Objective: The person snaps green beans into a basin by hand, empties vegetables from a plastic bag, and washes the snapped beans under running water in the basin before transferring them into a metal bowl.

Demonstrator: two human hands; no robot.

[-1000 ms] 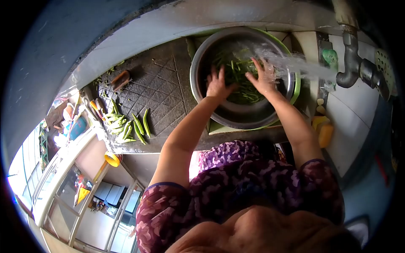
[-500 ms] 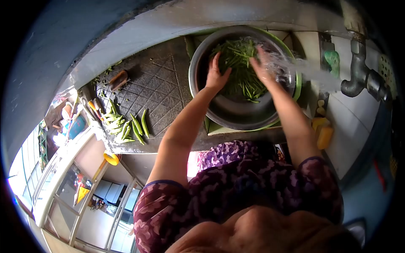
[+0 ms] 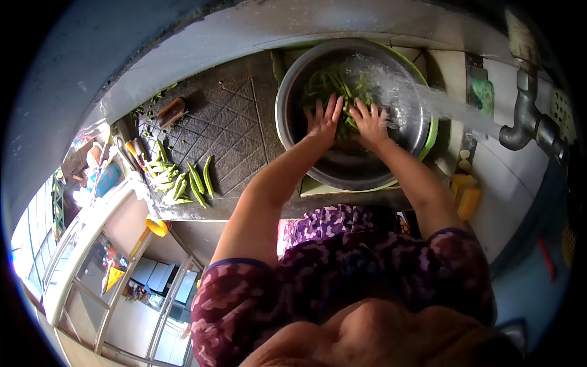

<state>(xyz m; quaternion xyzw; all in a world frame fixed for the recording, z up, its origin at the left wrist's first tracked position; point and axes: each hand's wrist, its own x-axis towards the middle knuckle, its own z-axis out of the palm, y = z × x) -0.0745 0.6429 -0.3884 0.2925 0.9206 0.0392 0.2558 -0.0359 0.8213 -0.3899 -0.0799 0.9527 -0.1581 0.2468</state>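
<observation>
A round metal basin (image 3: 282,101) holds water and many slim green bean-like pods (image 3: 333,78). My left hand (image 3: 324,121) reaches into it with the fingers spread, resting on the near side of the pods. Beside it my right hand (image 3: 370,125) is also open, its fingers apart over the pods. Neither hand is closed around anything. A stream of water (image 3: 455,109) pours in from the right and churns the water at the basin's far right side.
At the right a dark tap (image 3: 523,125) projects from the wall. Larger green pods (image 3: 195,183) lie on the dark stone counter (image 3: 226,140), with a brown block (image 3: 171,114) farther back. A green tub rim (image 3: 433,131) surrounds the basin. A yellow sponge-like block (image 3: 467,199) sits nearby.
Both hands have drawn back toward my body and closer together within the basin. The pods have shifted, and water spreads over the far right part.
</observation>
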